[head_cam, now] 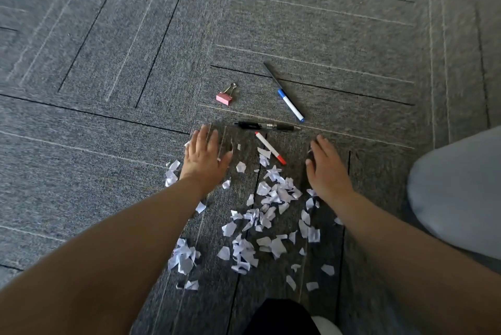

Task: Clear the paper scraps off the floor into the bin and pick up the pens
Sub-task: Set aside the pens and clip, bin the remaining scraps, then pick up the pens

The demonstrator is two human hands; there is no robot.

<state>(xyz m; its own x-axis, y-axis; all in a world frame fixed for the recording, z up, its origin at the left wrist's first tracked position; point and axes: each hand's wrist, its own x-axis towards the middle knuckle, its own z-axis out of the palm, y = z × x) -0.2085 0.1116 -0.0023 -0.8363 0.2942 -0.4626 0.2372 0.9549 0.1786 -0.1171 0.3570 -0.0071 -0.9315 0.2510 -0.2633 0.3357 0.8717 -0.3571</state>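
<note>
The grey carpet floor (108, 63) fills the view, its tiles marked with thin dark and pale lines. It lies bare to the left, across the far side, and to the right beyond the pens. A leg in pale grey-blue trousers (461, 193) comes in from the right edge, close beside the right forearm and narrowing the room on that side.

Both bare forearms reach forward. The left hand (204, 157) lies palm down on the carpet with fingers straight and close together, holding nothing, at the far left edge of the paper scraps (279, 191). The right hand (326, 169) is likewise flat and empty at the far right edge.

The white scraps lie loose on the floor between and beneath the arms, thickest in the middle, with small clumps outside the left wrist.

Just beyond the fingertips a black pen (267, 126) lies crosswise. A white pen with red ends (270, 147) slants between the hands, its near end touching the scraps. Farther off lies a white pen with blue ends (290, 105), with a dark grey pen (272, 74) in line beyond it. A pink binder clip (225, 98) sits left of them, apart.
</note>
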